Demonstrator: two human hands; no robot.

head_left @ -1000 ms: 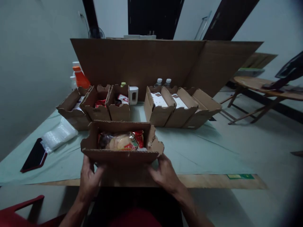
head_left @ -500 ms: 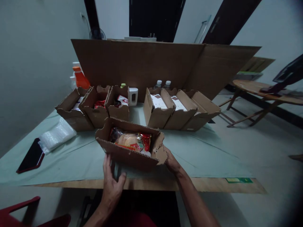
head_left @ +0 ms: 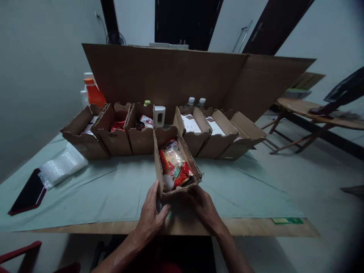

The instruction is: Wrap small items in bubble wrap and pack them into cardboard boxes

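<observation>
Both hands [head_left: 176, 212] grip one cardboard box [head_left: 174, 161]; six boxes [head_left: 142, 131] behind

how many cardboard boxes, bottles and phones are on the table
cardboard boxes: 7, six in the back row and one between left hand and right hand
bottles: 3
phones: 1
total: 11

Snack packet [head_left: 174, 167] in box [head_left: 191, 159], before two box rows [head_left: 113, 140].
</observation>
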